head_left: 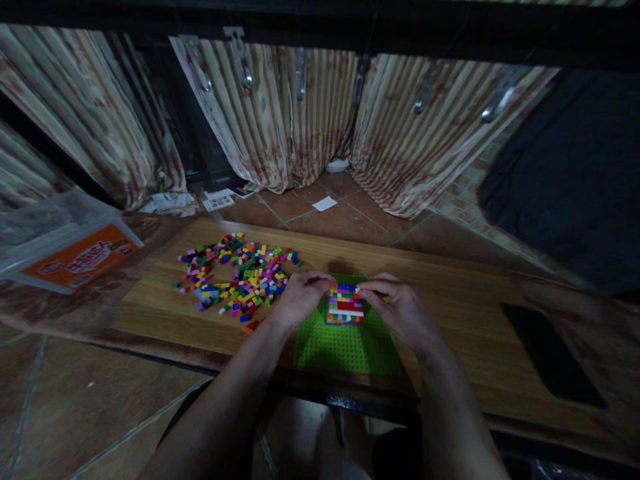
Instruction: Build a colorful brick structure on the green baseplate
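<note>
- Bench (460,287): wood top, runs left-right under both grips.
- Clear tub (65,207), orange label: far left of left grip; contents too dim to tell.
- Loose bricks (257,283): mixed colours, spread just left of left grip.
- Green baseplate (345,353): on bench, below and between grips.
- Black slab (553,353): flat, well right of right grip, slanted.
- Left grip (300,297): fingertips at block's far left corner; clenched or not, can't tell.
- Right grip (400,307): thumb and forefinger nearly together at far right corner; whether grasping, can't tell.
- Brick block (346,308): on baseplate between grips; coloured rows run left-right, long axis unclear.
</note>
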The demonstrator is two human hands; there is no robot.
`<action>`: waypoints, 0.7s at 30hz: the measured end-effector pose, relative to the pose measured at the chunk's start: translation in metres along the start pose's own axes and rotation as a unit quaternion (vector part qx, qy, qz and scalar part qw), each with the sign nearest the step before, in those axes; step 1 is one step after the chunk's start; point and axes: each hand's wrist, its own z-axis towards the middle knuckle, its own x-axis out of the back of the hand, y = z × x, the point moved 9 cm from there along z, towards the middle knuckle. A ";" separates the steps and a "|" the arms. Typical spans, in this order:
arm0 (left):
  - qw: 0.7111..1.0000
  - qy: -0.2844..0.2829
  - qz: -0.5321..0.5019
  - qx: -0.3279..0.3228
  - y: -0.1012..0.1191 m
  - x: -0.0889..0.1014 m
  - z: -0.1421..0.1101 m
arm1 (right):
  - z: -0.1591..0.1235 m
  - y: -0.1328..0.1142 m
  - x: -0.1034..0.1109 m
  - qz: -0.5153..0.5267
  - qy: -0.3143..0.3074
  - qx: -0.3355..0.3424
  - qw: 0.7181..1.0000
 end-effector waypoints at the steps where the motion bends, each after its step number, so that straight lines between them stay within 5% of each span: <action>1: 1.000 -0.003 0.006 0.000 -0.002 -0.001 0.001 | 0.000 0.000 -0.001 -0.005 -0.001 0.001 1.000; 21: 0.999 -0.012 0.030 -0.024 -0.009 -0.002 0.006 | 0.005 0.000 -0.008 -0.038 0.051 -0.024 0.998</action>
